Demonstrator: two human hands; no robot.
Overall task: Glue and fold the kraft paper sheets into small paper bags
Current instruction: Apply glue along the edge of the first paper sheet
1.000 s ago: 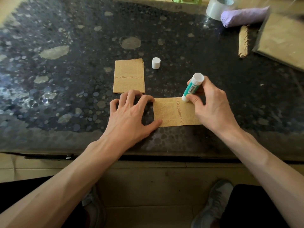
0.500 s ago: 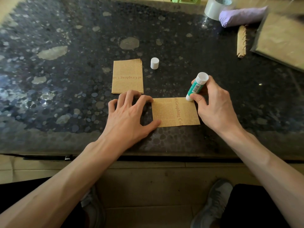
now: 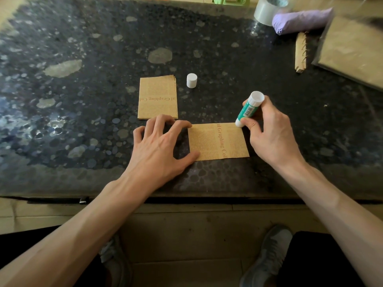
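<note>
A printed kraft paper sheet (image 3: 217, 141) lies flat near the front edge of the dark stone table (image 3: 83, 100). My left hand (image 3: 159, 148) holds its left edge down with spread fingertips and thumb. My right hand (image 3: 269, 133) grips a green and white glue stick (image 3: 248, 109), tilted, with its lower tip touching the sheet's top right corner. Behind the left hand lies a small stack of the same kraft sheets (image 3: 158, 97). The glue stick's white cap (image 3: 191, 80) stands upright just right of that stack.
At the back right are a roll of clear tape (image 3: 267, 9), a purple folded bundle (image 3: 300, 20), a thin kraft strip with string (image 3: 301, 52) and a large brown packet (image 3: 352, 52). My shoes show below the table's front edge.
The glue stick has slid along the sheet's far edge toward its top right corner. My left hand stays pressed on the left edge.
</note>
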